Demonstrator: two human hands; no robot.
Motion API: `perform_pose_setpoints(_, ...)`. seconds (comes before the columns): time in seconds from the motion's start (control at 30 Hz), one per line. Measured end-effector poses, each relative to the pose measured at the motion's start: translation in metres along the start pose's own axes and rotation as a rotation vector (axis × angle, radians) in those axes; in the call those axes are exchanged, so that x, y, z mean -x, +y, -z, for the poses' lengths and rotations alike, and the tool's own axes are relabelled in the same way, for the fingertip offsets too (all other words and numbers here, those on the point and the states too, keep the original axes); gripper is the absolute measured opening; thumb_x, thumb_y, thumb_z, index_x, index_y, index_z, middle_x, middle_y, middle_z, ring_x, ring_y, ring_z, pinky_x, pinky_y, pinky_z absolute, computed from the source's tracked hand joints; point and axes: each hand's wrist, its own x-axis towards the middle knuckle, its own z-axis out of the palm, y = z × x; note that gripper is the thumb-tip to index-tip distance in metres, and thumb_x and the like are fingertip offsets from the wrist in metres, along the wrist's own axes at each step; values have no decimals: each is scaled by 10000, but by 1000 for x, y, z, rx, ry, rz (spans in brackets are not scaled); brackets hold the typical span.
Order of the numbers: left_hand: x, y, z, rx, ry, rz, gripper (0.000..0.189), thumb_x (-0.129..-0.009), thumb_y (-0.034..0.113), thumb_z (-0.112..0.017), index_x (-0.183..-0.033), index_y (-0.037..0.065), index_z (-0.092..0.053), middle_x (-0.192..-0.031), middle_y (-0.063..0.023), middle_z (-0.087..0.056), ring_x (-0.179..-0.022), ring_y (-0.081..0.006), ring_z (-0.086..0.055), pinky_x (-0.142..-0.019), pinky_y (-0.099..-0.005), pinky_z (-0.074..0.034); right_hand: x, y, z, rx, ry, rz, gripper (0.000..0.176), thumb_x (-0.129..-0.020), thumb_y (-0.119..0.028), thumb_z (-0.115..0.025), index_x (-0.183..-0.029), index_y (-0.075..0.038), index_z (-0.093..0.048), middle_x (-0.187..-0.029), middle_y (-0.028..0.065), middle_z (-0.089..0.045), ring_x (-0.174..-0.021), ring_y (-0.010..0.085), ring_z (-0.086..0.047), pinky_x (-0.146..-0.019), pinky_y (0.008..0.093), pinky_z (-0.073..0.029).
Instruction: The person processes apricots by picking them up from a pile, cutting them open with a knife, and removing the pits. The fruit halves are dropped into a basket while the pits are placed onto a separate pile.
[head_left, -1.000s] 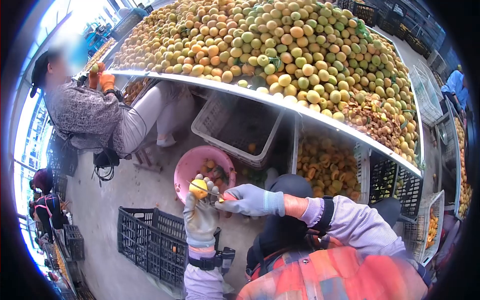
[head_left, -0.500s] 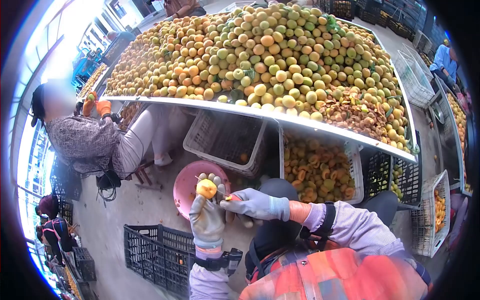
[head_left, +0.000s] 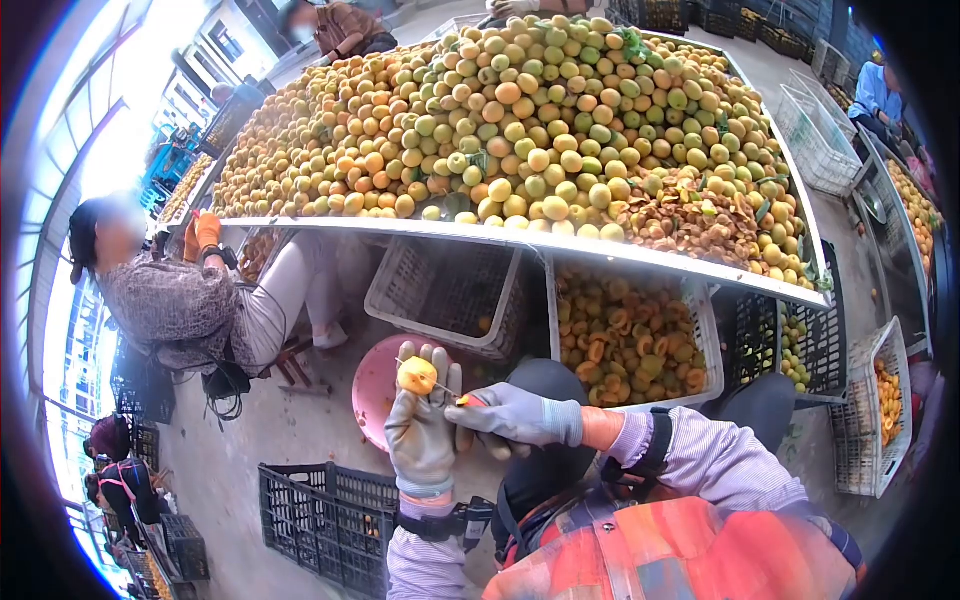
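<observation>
My left hand [head_left: 422,430], in a grey glove, holds a yellow-orange fruit [head_left: 416,376] at its fingertips, above the edge of a pink basin [head_left: 372,392]. My right hand [head_left: 520,415], gloved too, is closed around a small tool with a red and yellow end [head_left: 466,401]. That end points at my left palm, just below and right of the fruit. A thin line runs between the tool and the fruit. Beyond my hands, a white-edged table [head_left: 560,241] bears a large heap of whole fruit [head_left: 480,120] and a pile of brown pits or scraps [head_left: 690,222].
Under the table are an empty-looking grey crate [head_left: 440,290] and a white crate of halved fruit [head_left: 630,335]. A black crate [head_left: 325,520] sits on the floor at lower left. A co-worker [head_left: 180,300] sits at left; another person [head_left: 880,100] is at far right.
The view has shifted slightly. My left hand's fingers are spread a little more behind the fruit, and the co-worker's orange-gloved hands at left have moved closer together.
</observation>
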Motion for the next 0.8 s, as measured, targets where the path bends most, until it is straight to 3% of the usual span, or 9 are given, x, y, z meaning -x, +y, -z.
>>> perform_pose_setpoints(0.53,-2,-8,-13,-213,-20,-28,587,-914,146,-455,-1428,27,-196,-1435,-160,-323,-1330,-305,-323,-1117,-464,-241,2,-1,2,9,-2,9,513,-896,-575,-438,-774,-96,-577,-437,-22,-433,-321,58,-359,-322,211,-274)
perform_pose_setpoints(0.8,-2,6,-12,-466,-64,18,615,-914,266,-549,-1398,24,-259,-1358,-157,-429,-1251,-303,-431,-1067,-427,-327,4,-8,5,19,-53,-17,537,-885,-594,-436,-775,-89,-580,-437,-20,-440,-313,60,-360,-313,209,-267)
